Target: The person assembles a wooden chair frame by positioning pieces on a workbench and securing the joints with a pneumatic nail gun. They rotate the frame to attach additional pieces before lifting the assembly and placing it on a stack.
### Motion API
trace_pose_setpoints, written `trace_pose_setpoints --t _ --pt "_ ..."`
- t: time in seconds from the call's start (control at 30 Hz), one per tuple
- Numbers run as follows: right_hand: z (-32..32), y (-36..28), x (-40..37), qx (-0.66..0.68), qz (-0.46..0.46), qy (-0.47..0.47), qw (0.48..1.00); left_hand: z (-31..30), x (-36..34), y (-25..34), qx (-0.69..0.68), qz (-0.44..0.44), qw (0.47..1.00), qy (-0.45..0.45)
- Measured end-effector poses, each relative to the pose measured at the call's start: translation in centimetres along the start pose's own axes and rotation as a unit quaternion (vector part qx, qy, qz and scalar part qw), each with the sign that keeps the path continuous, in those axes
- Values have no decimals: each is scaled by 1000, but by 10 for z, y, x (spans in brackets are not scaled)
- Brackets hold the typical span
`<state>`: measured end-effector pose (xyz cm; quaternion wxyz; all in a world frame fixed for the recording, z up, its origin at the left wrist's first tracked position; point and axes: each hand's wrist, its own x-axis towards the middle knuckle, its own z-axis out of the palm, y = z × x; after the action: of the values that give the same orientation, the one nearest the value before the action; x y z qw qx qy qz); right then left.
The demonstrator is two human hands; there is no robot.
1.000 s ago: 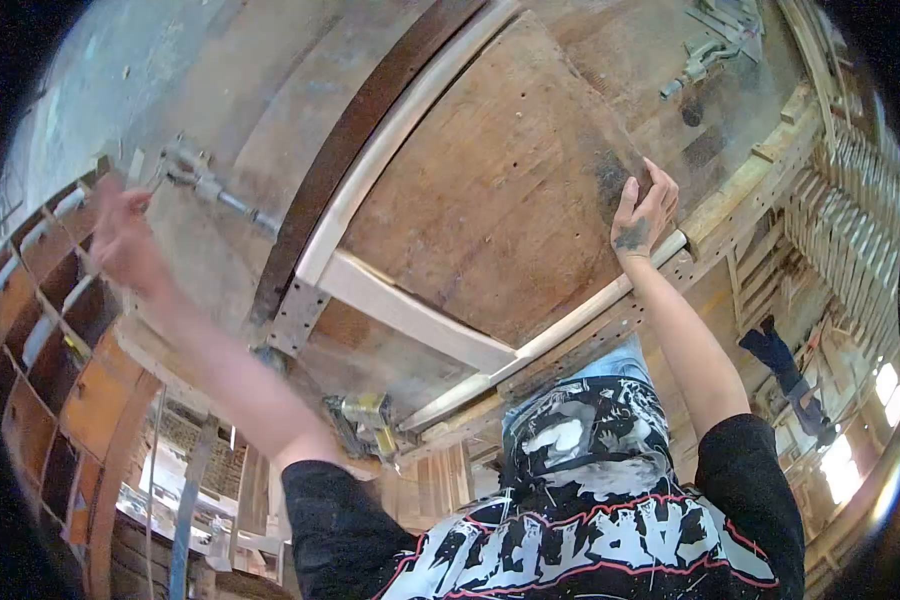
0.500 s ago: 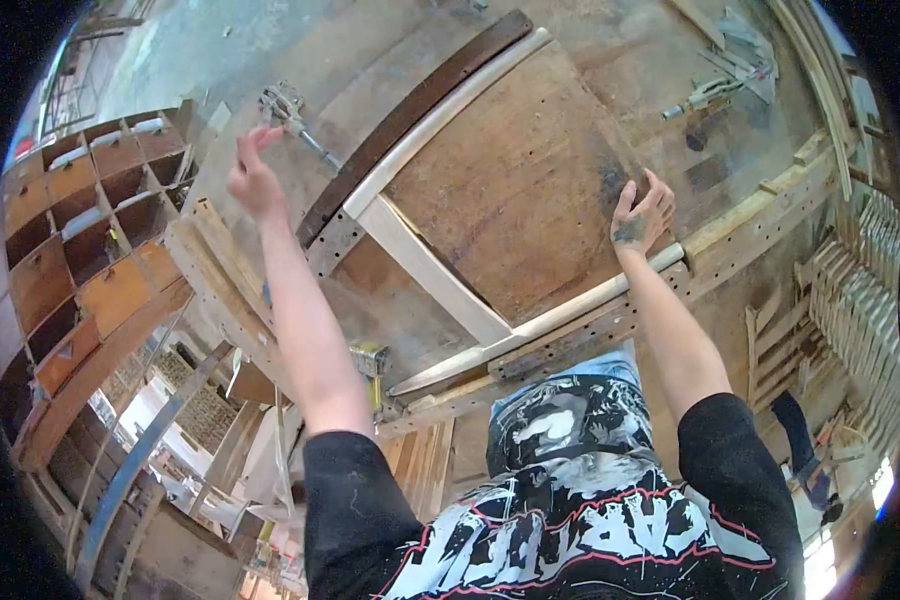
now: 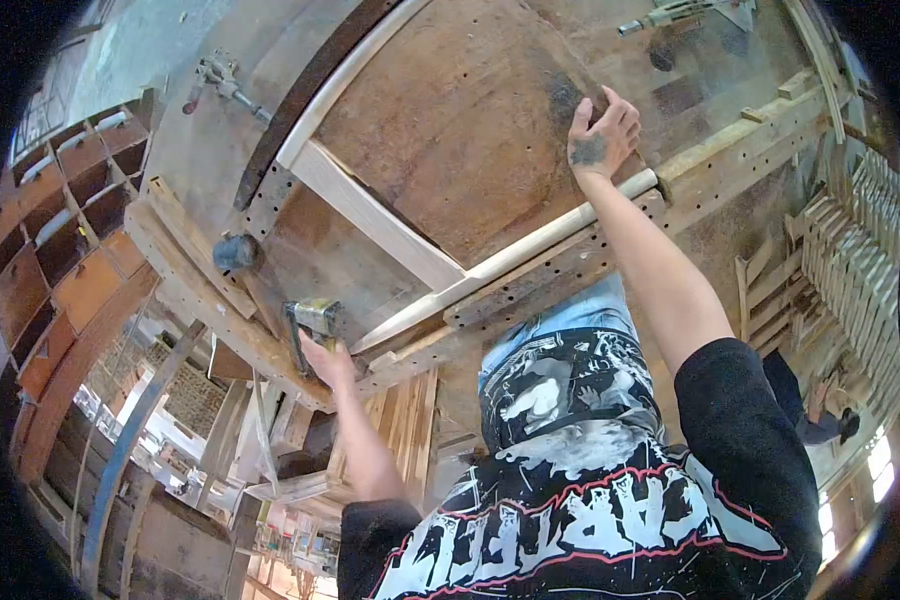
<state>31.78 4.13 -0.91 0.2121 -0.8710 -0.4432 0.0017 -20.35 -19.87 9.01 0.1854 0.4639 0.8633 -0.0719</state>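
Here, our left hand [image 3: 322, 358] wraps a yellow tool [image 3: 320, 317] near the worktop's [image 3: 705, 120] front-left corner; our half-open right hand [image 3: 607, 135] rests at the brown panel's [image 3: 440, 130] edge.

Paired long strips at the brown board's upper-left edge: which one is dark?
The outer strip, farther from the board; the inner strip, between them, is pale.

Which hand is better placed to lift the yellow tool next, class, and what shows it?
Left, most likely: the left hand is right at the yellow tool, while the right hand is well away from it, at the board's edge.
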Motion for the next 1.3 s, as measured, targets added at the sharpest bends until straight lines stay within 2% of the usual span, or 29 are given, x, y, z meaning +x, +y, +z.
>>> trace_pose_setpoints --t 0.03,0.07,0.17,0.27,0.37,0.4,0.5,0.57,0.63,0.73,0.83,0.93,1.03,1.13,1.2,1.3 --pt "0 1 1 2 0 1 1000 1 7 -6 9 15 1000 -9" --pt "0 1 1 5 2 0 1000 1 13 -16 23 44 998 22" --pt "-2 1 -2 14 8 -7 1000 -42 22 -7 -55 -36 998 -12" --pt "-2 2 -2 26 15 -10 1000 -88 35 -6 -72 -62 995 29" --pt "2 4 -2 19 13 0 1000 -121 17 27 -96 -51 992 65" --pt "5 6 -2 29 10 13 999 -132 1 43 -51 -18 997 46" --pt "1 6 -2 32 15 -12 999 -123 -43 99 -165 15 984 -61" --pt "2 5 -3 40 9 7 999 -87 -54 84 -141 220 960 -96" --pt "2 8 -2 42 7 19 999 -80 -72 135 -97 293 940 -148" --pt "3 8 -2 38 4 19 999 -62 -87 161 -115 303 928 -186" --pt "3 8 -2 50 8 19 999 -51 -93 164 -78 313 930 -176" --pt "2 8 0 50 4 24 998 -49 -96 166 -71 305 934 -169" --pt "0 6 -3 51 5 25 998 -51 -101 160 22 297 937 -183" --pt "2 6 1 45 8 27 999 -71 -89 172 -57 269 949 -157" --pt "1 5 0 43 9 15 999 -81 -67 195 -189 203 958 -69" --pt "2 5 0 32 6 18 999 -99 -4 224 -133 101 982 89"
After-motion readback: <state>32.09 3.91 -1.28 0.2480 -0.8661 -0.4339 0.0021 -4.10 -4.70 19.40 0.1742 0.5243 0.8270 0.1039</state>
